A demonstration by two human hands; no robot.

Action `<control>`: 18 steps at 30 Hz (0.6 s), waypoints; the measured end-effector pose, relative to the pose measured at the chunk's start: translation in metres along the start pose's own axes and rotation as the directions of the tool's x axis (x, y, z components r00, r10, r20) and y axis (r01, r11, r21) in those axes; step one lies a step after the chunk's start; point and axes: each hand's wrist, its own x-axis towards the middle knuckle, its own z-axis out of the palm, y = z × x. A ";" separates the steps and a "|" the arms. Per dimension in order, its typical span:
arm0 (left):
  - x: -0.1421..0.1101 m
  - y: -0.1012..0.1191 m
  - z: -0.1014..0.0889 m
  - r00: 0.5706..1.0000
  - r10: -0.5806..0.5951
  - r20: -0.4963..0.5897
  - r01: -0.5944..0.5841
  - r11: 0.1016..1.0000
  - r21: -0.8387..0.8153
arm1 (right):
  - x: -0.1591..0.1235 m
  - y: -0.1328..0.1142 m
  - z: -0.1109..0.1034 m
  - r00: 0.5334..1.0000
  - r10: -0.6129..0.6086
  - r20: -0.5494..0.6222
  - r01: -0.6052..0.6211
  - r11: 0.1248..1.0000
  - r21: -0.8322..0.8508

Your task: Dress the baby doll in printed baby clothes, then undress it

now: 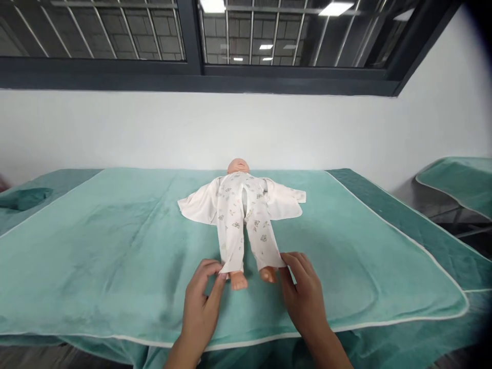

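A baby doll (pixel 238 165) lies on its back on a green blanket (pixel 126 246), its head towards the wall and its bare feet towards me. White printed baby trousers (pixel 231 220) cover its front and legs, and both feet stick out below the cuffs. A plain white baby top (pixel 202 201) is spread out at both sides beneath it. My left hand (pixel 202 302) pinches the cuff of the leg on the left between thumb and fingers. On the other cuff's outer corner, my right hand (pixel 303 289) has a similar pinch.
The blanket covers a padded table whose near edge (pixel 269 338) runs below my hands. Behind it stands a white wall (pixel 154 128) under a dark-framed, barred window (pixel 192 77). At the far right is another green-covered surface (pixel 461 179); dark green cloth (pixel 25 199) lies at left.
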 end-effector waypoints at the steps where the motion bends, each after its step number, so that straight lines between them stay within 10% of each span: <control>1: -0.003 0.003 -0.002 1.000 0.004 -0.007 -0.004 1.000 -0.005 | -0.004 0.000 -0.003 1.000 -0.013 0.007 0.013 1.000 -0.012; 10: -0.004 -0.001 -0.004 0.993 0.010 0.121 -0.012 1.000 0.017 | -0.039 0.023 0.007 0.992 0.115 0.060 -0.115 0.993 -0.010; 14: 0.026 0.006 0.008 0.996 0.074 0.040 -0.076 0.995 0.065 | -0.028 0.018 0.013 0.985 0.144 0.096 -0.141 0.989 -0.037; 18: 0.073 0.017 0.032 0.946 0.219 0.240 -0.258 0.955 0.148 | -0.012 0.013 0.019 0.963 0.221 0.153 -0.210 0.974 -0.089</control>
